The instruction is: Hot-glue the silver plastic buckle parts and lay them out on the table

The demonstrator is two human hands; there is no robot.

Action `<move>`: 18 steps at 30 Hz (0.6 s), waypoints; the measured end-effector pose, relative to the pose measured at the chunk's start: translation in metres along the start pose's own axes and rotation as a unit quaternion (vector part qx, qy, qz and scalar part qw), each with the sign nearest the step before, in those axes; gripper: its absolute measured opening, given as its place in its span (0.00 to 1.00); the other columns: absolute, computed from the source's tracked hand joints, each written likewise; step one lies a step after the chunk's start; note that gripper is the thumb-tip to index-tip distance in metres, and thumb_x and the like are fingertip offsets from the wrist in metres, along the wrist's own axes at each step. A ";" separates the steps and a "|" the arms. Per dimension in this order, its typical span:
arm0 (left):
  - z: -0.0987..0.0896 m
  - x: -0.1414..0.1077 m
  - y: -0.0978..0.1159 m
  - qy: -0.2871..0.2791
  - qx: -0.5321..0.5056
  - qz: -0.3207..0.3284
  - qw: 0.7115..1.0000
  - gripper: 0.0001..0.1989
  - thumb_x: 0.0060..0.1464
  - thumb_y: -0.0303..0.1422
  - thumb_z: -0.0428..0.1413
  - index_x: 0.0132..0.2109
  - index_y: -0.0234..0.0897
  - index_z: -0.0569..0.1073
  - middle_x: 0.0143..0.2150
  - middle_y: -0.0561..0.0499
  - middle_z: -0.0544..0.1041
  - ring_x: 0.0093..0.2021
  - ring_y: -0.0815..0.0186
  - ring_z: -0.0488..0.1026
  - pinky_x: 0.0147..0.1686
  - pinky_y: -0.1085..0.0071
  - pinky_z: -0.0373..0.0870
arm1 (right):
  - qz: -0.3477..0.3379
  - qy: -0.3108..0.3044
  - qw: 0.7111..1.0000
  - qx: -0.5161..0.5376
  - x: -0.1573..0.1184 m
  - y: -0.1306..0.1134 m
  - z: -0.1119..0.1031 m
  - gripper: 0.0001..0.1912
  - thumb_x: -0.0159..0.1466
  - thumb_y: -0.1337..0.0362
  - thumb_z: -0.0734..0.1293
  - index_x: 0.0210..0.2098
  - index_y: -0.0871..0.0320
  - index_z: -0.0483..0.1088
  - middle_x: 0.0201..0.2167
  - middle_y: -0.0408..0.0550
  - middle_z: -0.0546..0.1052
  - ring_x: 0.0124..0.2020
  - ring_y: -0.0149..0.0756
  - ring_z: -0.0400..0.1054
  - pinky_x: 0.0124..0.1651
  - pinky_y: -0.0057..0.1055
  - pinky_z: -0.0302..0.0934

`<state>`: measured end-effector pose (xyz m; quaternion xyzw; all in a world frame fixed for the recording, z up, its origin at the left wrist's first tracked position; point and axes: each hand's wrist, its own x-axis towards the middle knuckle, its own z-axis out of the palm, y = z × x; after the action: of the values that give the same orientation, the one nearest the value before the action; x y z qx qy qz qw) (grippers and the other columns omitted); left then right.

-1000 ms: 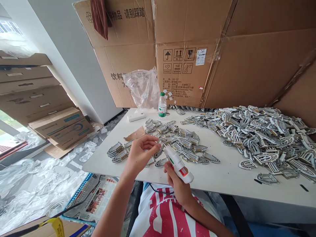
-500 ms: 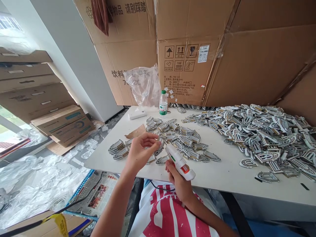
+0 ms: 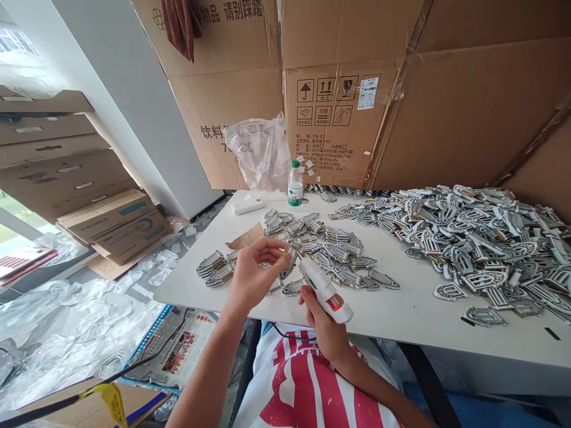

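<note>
My left hand point(image 3: 259, 267) pinches a small grey metal frame piece point(image 3: 291, 257) between thumb and fingers, over the table. In my right hand point(image 3: 328, 327) is a white glue gun point(image 3: 322, 286), its fingers wrapped round the handle. The tip of the gun points up and left, close to the piece; whether it touches cannot be made out. Around and behind the hands lie many similar frame pieces point(image 3: 339, 238) with brassy bars. A short stack of them point(image 3: 215, 270) sits left of my left hand.
A large heap of frame pieces point(image 3: 482, 244) covers the table's right side. At the back stand a water bottle point(image 3: 295, 187) and a clear plastic bag point(image 3: 261, 154), before tall cardboard point(image 3: 339, 35). A white box-shaped object point(image 3: 248, 206) and a brown scrap point(image 3: 247, 236) lie at left.
Both hands stay almost still, with the glue gun tip held near the frame piece. The view has shifted very slightly.
</note>
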<state>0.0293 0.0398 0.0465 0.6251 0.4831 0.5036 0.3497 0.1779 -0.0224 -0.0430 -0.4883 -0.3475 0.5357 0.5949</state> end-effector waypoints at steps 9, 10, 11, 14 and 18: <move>-0.005 0.000 -0.002 0.024 0.158 0.149 0.976 0.06 0.63 0.34 0.65 0.46 0.43 0.85 0.38 0.50 0.88 0.39 0.60 0.84 0.47 0.63 0.83 | 0.001 -0.034 0.999 -0.017 0.001 -0.007 -0.004 0.30 0.62 0.34 0.77 0.30 0.57 0.78 0.18 0.35 0.61 0.19 0.29 0.50 0.22 0.29 0.49; -0.006 0.002 -0.004 0.018 0.157 0.151 0.976 0.06 0.64 0.35 0.65 0.47 0.42 0.85 0.39 0.50 0.88 0.39 0.60 0.85 0.46 0.64 0.83 | 0.007 -0.035 0.999 -0.015 0.000 -0.006 -0.005 0.30 0.62 0.34 0.77 0.29 0.57 0.77 0.19 0.36 0.62 0.20 0.28 0.50 0.22 0.29 0.48; -0.007 0.004 -0.007 0.015 0.147 0.145 0.978 0.07 0.64 0.35 0.66 0.48 0.42 0.85 0.39 0.50 0.88 0.39 0.61 0.85 0.45 0.65 0.83 | 0.012 -0.036 0.999 -0.014 0.000 -0.005 -0.005 0.31 0.62 0.34 0.77 0.28 0.57 0.76 0.20 0.36 0.64 0.20 0.28 0.51 0.22 0.29 0.48; -0.008 0.012 -0.013 0.011 0.096 0.098 0.990 0.09 0.64 0.38 0.67 0.49 0.41 0.85 0.41 0.50 0.88 0.40 0.61 0.85 0.44 0.66 0.83 | 0.014 -0.044 0.999 -0.005 -0.001 -0.004 -0.004 0.31 0.62 0.34 0.77 0.26 0.56 0.72 0.21 0.37 0.65 0.20 0.27 0.51 0.22 0.29 0.47; -0.014 0.019 -0.018 -0.015 0.104 0.033 0.994 0.10 0.62 0.39 0.67 0.48 0.42 0.86 0.45 0.48 0.89 0.44 0.58 0.86 0.45 0.64 0.82 | -0.020 -0.019 0.999 0.024 -0.001 -0.007 0.000 0.31 0.61 0.33 0.77 0.31 0.55 0.72 0.23 0.37 0.67 0.19 0.26 0.50 0.21 0.29 0.45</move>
<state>0.0120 0.0623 0.0390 0.6815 0.5060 0.4526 0.2734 0.1799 -0.0235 -0.0364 -0.4566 -0.3551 0.5410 0.6105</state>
